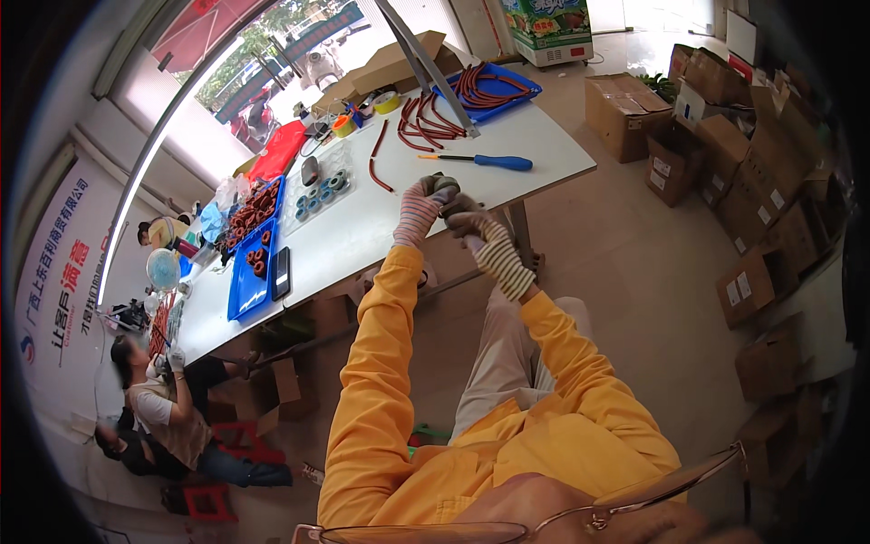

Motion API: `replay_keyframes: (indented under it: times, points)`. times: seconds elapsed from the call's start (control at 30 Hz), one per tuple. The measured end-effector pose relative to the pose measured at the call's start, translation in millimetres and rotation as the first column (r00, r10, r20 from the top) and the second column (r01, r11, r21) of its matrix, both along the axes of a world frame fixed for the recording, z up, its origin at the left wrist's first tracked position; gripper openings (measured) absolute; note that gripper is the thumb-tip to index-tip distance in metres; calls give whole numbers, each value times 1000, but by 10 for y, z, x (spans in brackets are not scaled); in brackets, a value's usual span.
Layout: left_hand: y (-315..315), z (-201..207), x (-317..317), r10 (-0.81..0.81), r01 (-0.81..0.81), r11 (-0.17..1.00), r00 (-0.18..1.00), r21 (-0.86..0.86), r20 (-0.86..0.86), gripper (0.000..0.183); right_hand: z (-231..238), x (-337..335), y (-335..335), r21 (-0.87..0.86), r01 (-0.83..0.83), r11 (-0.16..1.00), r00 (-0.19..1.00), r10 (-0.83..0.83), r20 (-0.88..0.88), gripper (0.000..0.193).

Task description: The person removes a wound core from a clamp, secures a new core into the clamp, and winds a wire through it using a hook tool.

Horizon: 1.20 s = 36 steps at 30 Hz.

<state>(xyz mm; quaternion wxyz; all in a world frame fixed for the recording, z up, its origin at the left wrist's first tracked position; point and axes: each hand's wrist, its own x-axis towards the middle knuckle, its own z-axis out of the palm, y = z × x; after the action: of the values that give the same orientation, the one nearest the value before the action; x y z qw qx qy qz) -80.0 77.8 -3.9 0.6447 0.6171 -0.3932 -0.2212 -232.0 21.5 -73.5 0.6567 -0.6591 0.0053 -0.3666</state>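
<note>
My left hand [426, 207], in a striped glove with grey fingers, is closed just over the front edge of the white table [544, 150]. Close beside it is my right hand [489, 243], gloved alike, its fingers curled in toward the left. Whatever lies between the fingers is too small or hidden to make out. Just beyond the hands, a screwdriver [501, 162] with a blue handle and an orange tip lies on the tabletop. Left of it rests a thin red-brown cord [375, 167]. Farther back is a bunch of similar cords [424, 124].
A blue tray [531, 83] of coiled cords is at the far edge, by a slanting metal post [437, 71]. To the left are a blue tray [245, 295] with red-brown rings, a phone [282, 272] and bagged rolls [319, 192]. Cardboard boxes [625, 113] stand right. Co-workers [168, 399] sit left.
</note>
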Motion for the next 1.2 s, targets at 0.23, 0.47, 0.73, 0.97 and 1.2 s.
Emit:
replay_keyframes:
  times: [0.23, 0.47, 0.73, 0.97, 1.2]
  points:
    - [-29, -72, 41, 29, -28, 1000, 999, 5, -18, 22, -24, -167, 189, -427, -116, 897, 883, -104, -458, 43]
    - [-15, -132, 108, -18, 20, 999, 999, 45, -28, 36, -104, 95, 189, -320, 289, 902, 957, -285, 61, 43]
    - [-35, -213, 118, -54, 51, 998, 996, -49, -74, 27, -214, -18, 138, -657, -40, 753, 701, -448, -555, 46]
    - [5, -118, 47, -32, 31, 999, 998, -17, -46, 27, -17, 77, 95, -711, -61, 701, 596, -546, -589, 57]
    - [-12, -101, -30, 20, -21, 1000, 998, -13, -67, 32, -328, 24, 243, -655, -32, 755, 874, -296, -384, 54]
